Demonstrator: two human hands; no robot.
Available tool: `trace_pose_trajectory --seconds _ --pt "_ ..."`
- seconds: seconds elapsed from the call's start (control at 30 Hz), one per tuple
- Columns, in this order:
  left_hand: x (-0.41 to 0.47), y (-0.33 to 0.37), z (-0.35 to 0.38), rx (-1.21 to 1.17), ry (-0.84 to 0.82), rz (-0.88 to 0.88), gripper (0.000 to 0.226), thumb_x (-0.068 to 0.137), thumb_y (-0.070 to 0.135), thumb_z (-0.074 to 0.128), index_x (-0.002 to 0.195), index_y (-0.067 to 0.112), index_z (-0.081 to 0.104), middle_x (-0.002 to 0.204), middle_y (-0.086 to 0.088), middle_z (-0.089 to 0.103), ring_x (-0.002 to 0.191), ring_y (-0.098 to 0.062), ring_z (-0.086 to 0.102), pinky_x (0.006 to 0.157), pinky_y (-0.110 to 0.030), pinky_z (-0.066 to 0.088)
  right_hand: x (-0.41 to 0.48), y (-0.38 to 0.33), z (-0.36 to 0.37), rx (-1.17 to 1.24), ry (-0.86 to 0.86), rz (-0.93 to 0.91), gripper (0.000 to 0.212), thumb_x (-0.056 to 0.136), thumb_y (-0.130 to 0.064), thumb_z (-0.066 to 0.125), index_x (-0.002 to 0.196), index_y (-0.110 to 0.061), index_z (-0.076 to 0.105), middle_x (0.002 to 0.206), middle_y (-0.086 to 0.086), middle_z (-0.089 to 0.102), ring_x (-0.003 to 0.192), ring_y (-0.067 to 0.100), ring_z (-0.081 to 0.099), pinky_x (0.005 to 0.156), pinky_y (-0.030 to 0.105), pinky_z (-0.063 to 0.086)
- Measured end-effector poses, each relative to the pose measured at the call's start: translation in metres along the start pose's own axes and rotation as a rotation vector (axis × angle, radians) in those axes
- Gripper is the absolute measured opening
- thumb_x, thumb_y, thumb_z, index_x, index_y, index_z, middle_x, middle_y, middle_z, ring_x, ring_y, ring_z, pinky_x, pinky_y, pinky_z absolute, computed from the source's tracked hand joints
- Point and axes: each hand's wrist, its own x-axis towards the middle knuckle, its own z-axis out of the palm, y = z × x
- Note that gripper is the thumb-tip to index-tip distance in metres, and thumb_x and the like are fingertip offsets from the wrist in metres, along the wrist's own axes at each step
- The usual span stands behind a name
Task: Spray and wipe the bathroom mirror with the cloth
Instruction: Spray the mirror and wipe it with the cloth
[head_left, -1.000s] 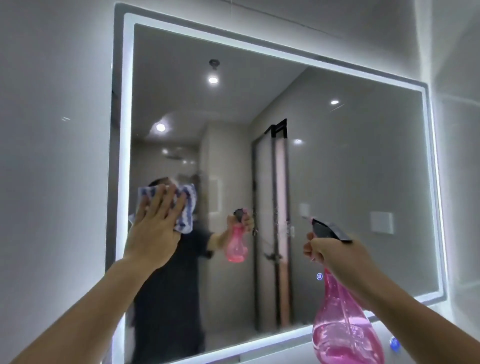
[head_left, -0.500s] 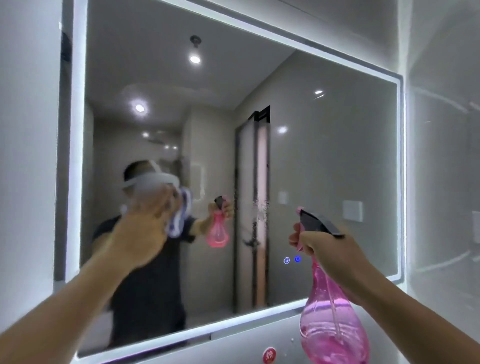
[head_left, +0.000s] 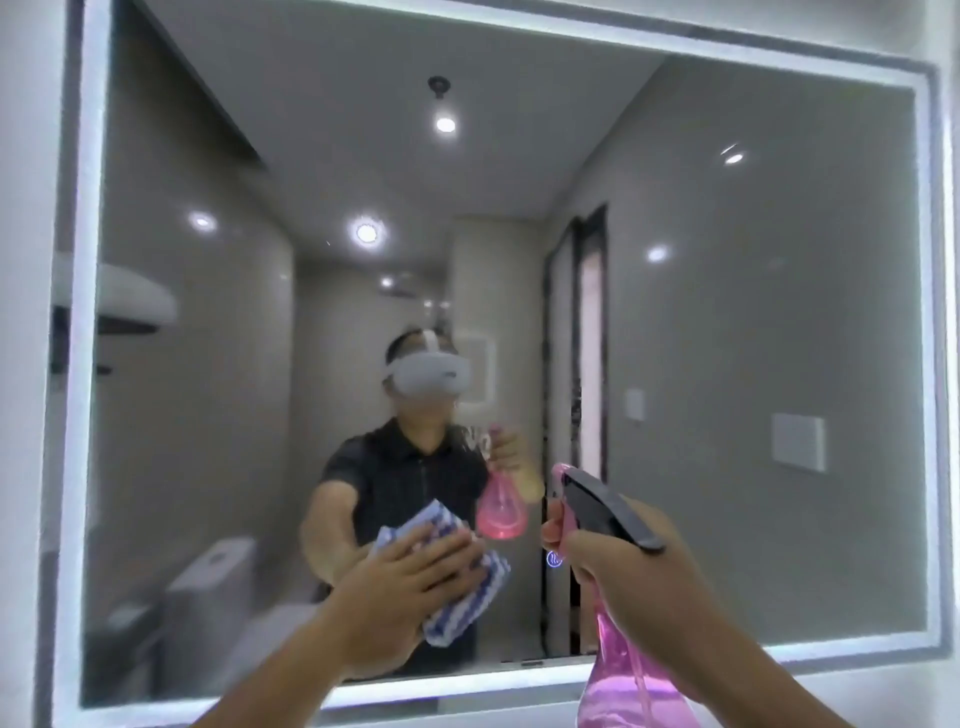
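A large wall mirror (head_left: 753, 322) with a lit white border fills the view. My left hand (head_left: 400, 592) presses a blue-and-white striped cloth (head_left: 467, 603) flat against the lower middle of the glass. My right hand (head_left: 639, 577) grips a pink spray bottle (head_left: 623, 680) by its neck, with the black trigger head (head_left: 608, 506) pointing left at the mirror. Fine spray droplets (head_left: 574, 405) speckle the glass just above the nozzle. The bottle's base runs off the bottom edge.
A small glowing touch button (head_left: 555, 559) sits on the glass between my hands. The mirror reflects a person in a dark shirt wearing a headset, a toilet, a dark-framed door and ceiling lights. White wall (head_left: 26, 156) flanks the mirror on the left.
My left hand has swept the cloth down and to the right, from the upper left of the glass to its lower middle. My view has shifted left; the bottle stays raised.
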Motion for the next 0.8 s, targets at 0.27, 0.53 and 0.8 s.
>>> trace_pose_trajectory --seconds 0.27,0.53,0.8 --pt "0.138 -0.066 -0.057 -0.087 0.208 -0.89 0.069 0.093 0.026 0.041 0.149 0.008 0.003 0.158 -0.017 0.006 0.145 -0.033 -0.001 0.11 -0.041 -0.026 0.01 0.014 -0.033 0.027 -0.036 0.002 0.037 0.073 0.008 0.047 0.044 -0.016 0.042 0.031 -0.011 0.031 0.031 0.005 0.022 0.033 0.012 0.022" --pt "0.047 -0.026 -0.038 0.079 -0.086 0.022 0.064 0.08 0.023 0.048 0.142 0.019 0.034 0.148 -0.006 0.039 0.138 -0.028 0.032 0.11 -0.051 0.02 0.008 0.019 -0.039 0.034 -0.05 -0.007 0.044 0.071 0.009 0.047 0.039 -0.022 0.043 0.03 -0.011 0.032 0.029 0.005 0.024 0.032 0.009 0.021" --pt "0.18 -0.077 -0.07 -0.158 0.26 -0.921 0.066 0.095 0.028 0.033 0.148 0.014 -0.004 0.159 -0.013 -0.005 0.145 -0.029 -0.011 0.104 -0.038 -0.031 0.004 0.018 -0.06 -0.036 0.064 0.042 0.051 0.067 0.005 0.05 0.038 -0.036 0.056 0.052 0.011 0.045 0.038 0.005 0.022 0.037 0.014 0.023"
